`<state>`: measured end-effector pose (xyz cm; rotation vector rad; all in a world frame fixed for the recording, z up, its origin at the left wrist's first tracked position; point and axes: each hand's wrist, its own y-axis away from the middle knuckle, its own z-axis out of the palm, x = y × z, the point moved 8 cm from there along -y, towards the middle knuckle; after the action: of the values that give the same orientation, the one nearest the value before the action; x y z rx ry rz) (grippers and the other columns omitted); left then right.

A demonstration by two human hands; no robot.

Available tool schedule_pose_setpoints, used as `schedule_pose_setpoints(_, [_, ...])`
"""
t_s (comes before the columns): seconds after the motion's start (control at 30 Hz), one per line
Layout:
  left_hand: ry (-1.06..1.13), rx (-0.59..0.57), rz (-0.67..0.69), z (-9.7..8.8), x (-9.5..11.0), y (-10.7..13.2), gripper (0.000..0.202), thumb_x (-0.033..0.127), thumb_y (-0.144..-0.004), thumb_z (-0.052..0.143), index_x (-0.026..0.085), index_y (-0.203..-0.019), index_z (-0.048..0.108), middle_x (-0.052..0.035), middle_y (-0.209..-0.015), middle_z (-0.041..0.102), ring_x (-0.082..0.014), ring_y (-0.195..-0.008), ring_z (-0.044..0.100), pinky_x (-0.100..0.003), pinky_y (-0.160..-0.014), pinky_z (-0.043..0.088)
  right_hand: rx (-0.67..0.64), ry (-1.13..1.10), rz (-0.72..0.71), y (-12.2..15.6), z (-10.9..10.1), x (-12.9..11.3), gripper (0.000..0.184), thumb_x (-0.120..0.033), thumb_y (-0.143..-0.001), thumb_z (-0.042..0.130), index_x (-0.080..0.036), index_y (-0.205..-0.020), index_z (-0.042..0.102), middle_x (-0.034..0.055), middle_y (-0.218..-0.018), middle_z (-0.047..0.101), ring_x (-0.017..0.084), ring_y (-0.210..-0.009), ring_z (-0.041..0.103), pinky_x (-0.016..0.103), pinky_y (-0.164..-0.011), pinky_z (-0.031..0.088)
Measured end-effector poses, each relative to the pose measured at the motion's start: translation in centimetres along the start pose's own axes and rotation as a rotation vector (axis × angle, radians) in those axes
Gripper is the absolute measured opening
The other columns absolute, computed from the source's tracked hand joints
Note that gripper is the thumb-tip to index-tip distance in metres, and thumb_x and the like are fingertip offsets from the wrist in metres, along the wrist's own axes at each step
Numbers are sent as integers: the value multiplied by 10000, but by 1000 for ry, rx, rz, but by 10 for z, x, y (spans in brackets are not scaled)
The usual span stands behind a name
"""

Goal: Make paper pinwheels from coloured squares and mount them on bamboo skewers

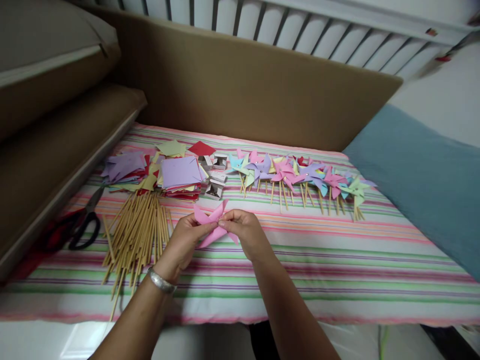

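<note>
A pink paper pinwheel with curled blades is held above the striped cloth between both hands. My left hand is closed on its left side, thumb lying toward the middle. My right hand pinches near its centre; whether a pin is between those fingertips is too small to tell. Left of my hands lies a heap of wooden sticks. Behind them are a stack of coloured paper squares and several small open boxes. Finished-looking pinwheels on sticks lie in a row at the back right.
Black-handled scissors rest left of the sticks. Loose paper pieces lie at the back left. Brown boards stand behind, with brown padded blocks along the left. A blue-grey surface bounds the right side of the striped cloth.
</note>
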<state>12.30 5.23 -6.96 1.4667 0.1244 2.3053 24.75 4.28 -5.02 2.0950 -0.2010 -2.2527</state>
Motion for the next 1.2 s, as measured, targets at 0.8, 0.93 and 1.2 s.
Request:
schedule_pose_setpoints(0.8, [26, -14, 15, 2, -1, 1, 171, 207, -563, 790, 138, -699, 712, -39, -702, 703, -128, -627, 601, -237, -631, 437, -46, -62, 14, 1, 4, -3, 97, -223, -628, 690, -177, -652, 608, -33, -612, 579, 109, -591, 507, 249, -597, 380])
schedule_pose_setpoints(0.93, [59, 10, 16, 0, 1, -1, 209, 209, -543, 801, 141, -719, 711, -38, -704, 700, -126, -622, 598, -235, -628, 435, -2, 0, -24, 2, 5, -9, 146, -223, -649, 666, -202, -741, 555, -46, -630, 575, 110, -583, 515, 242, -581, 380])
schedule_pose_setpoints(1.2, [47, -13, 43, 3, 1, 1, 224, 210, -592, 771, 138, -799, 726, -59, -791, 719, -172, -727, 635, -283, -741, 458, 22, 192, -149, 10, 11, -28, 373, -188, -700, 602, -237, -1061, 521, -49, -657, 586, 130, -644, 546, 266, -650, 417])
